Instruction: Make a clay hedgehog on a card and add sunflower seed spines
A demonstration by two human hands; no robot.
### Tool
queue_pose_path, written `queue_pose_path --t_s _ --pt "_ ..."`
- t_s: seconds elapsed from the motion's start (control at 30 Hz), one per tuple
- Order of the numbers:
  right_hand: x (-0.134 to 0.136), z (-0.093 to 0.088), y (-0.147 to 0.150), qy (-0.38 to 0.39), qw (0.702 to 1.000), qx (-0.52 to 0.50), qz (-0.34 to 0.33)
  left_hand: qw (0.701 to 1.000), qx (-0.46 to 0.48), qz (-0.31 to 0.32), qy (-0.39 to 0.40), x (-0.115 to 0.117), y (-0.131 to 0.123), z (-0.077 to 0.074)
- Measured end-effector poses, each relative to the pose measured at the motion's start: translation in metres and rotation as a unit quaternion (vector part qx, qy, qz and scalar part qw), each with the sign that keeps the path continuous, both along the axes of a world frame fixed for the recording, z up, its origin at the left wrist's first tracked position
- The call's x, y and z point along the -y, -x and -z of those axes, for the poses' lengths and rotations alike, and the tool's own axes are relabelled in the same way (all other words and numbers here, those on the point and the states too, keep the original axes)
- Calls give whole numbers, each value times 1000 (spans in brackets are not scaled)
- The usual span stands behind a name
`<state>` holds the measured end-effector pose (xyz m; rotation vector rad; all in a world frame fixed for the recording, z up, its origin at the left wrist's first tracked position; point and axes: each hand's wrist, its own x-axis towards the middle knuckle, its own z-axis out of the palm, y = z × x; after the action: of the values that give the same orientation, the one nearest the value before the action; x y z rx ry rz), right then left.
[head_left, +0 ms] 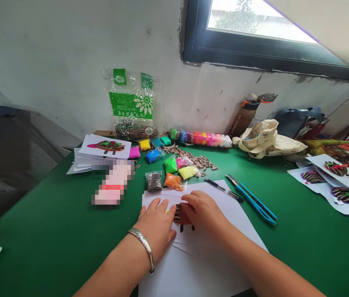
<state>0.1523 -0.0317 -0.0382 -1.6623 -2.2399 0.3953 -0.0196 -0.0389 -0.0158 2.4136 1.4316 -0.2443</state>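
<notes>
A brown clay hedgehog figure [187,220] with striped sunflower seeds and two dark feet lies on white paper [211,264]. My left hand [157,222], with a silver bangle at its wrist, rests over the figure's left side, fingers apart and stretched out on the paper. At the figure's right side, my right hand [205,210] has its fingers curled together; what they hold, if anything, is hidden. Beyond the hands lie small bags of brown clay [154,181], orange clay [173,180] and yellow clay [189,171].
Loose sunflower seeds [199,160] lie before a clear seed bag [134,109] at the wall. A black pen [224,189] and a blue utility knife [255,202] are to the right. Finished picture cards [120,146] are stacked left; more cards [332,185] lie right.
</notes>
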Motion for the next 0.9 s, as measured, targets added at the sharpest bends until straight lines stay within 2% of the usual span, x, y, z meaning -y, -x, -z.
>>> queue_pose_path --t_s 0.13,0.27,0.43,0.53,0.73,0.9 --pt "3 -3 -8 3 1000 8 8 1000 7 3 3 0 0 1" --pt "2 3 -6 -12 999 35 -10 1000 3 -3 0 0 0 0" --pt "2 11 -1 -37 998 44 -29 1000 -22 -5 16 -2 -3 -7" --pt "-2 5 -4 -24 998 53 -22 999 -38 3 33 -3 -4 -12" --pt "-39 -20 -47 -55 989 121 70 999 -26 6 26 -2 -2 -11" --pt "-73 -14 -70 -40 980 183 69 999 -20 7 39 -3 0 -10"
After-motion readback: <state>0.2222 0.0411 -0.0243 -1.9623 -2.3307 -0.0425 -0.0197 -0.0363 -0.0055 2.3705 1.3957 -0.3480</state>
